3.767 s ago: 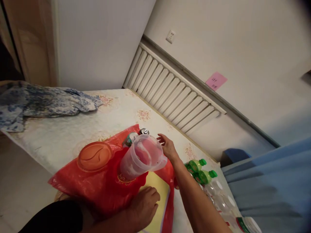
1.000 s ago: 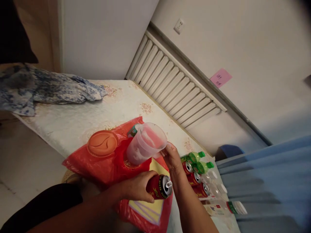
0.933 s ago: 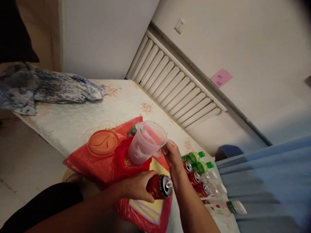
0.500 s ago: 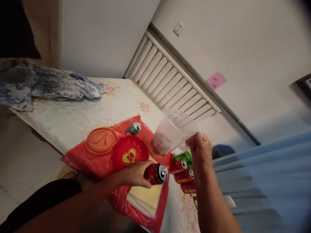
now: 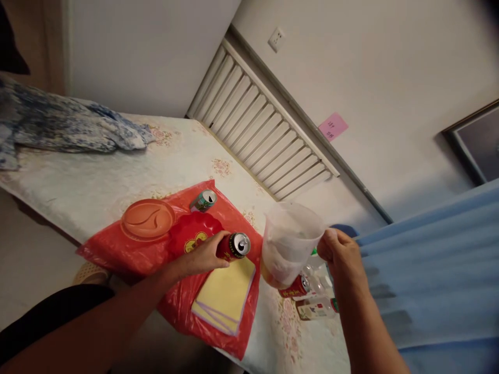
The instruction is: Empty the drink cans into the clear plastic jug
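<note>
My right hand (image 5: 341,255) grips the handle of a clear plastic pitcher (image 5: 289,244) and holds it in the air above the table's right part; a little orange-brown liquid sits in its bottom. My left hand (image 5: 202,255) is wrapped round an opened red can (image 5: 233,245), tilted over the red plastic bag (image 5: 128,249). A green can (image 5: 203,200) lies on the bag farther back. An orange lid (image 5: 147,220) and a red heart-marked plate (image 5: 195,237) rest on the bag.
A yellow paper stack (image 5: 226,288) lies on the bag by the near edge. More red cans (image 5: 294,289) and bottles (image 5: 316,308) stand under the pitcher. Blue patterned cloth (image 5: 66,127) lies far left. A radiator (image 5: 259,130) lines the wall; blue fabric (image 5: 436,270) hangs right.
My right hand lifted the pitcher off the red plate and carried it rightward, over the cans. My left hand, which earlier picked up the red can, keeps hold of it.
</note>
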A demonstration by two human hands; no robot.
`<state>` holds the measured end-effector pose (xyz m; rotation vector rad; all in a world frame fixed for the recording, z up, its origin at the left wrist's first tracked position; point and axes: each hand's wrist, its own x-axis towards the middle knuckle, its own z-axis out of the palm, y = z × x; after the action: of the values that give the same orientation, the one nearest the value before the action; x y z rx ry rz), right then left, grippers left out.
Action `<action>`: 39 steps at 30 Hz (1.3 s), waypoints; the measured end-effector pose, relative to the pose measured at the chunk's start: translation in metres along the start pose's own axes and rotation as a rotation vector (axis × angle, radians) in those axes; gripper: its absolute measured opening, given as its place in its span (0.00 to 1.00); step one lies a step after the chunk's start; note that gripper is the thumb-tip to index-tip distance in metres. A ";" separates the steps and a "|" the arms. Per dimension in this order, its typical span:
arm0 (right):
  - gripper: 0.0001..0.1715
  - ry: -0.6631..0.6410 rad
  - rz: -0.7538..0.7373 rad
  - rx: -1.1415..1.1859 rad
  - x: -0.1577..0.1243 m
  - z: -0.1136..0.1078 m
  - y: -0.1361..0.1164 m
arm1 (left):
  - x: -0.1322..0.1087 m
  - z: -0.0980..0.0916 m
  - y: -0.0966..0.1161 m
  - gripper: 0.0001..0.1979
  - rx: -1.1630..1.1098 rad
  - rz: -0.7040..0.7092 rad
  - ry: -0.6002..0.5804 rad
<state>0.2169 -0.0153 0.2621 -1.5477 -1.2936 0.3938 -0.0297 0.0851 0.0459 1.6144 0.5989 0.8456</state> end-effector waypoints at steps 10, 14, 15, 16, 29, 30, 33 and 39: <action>0.25 -0.125 0.117 -0.263 -0.028 -0.013 0.003 | 0.001 -0.004 0.001 0.33 0.117 -0.039 0.071; 0.26 -0.183 0.073 -0.364 -0.029 -0.010 0.000 | 0.001 -0.005 0.001 0.33 0.130 -0.053 0.080; 0.25 -0.190 0.060 -0.392 -0.029 -0.009 -0.002 | 0.001 -0.005 0.001 0.33 0.141 -0.056 0.081; 0.25 -0.194 0.046 -0.417 -0.028 -0.007 -0.005 | 0.001 -0.005 0.001 0.33 0.154 -0.059 0.082; 0.23 -0.242 -0.012 -0.552 -0.017 0.011 -0.020 | 0.005 -0.004 -0.009 0.33 0.210 -0.091 0.111; 0.24 -0.246 -0.009 -0.553 -0.016 0.012 -0.020 | 0.005 -0.003 -0.010 0.33 0.214 -0.094 0.113; 0.24 -0.264 -0.004 -0.555 -0.012 0.013 -0.018 | 0.004 -0.003 -0.008 0.32 0.211 -0.092 0.107; 0.21 -0.290 -0.040 -0.594 -0.007 0.014 -0.015 | 0.003 -0.004 -0.005 0.30 0.214 -0.103 0.104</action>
<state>0.1956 -0.0157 0.2663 -2.0012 -1.7736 0.2195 -0.0305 0.0907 0.0419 1.7223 0.8635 0.8143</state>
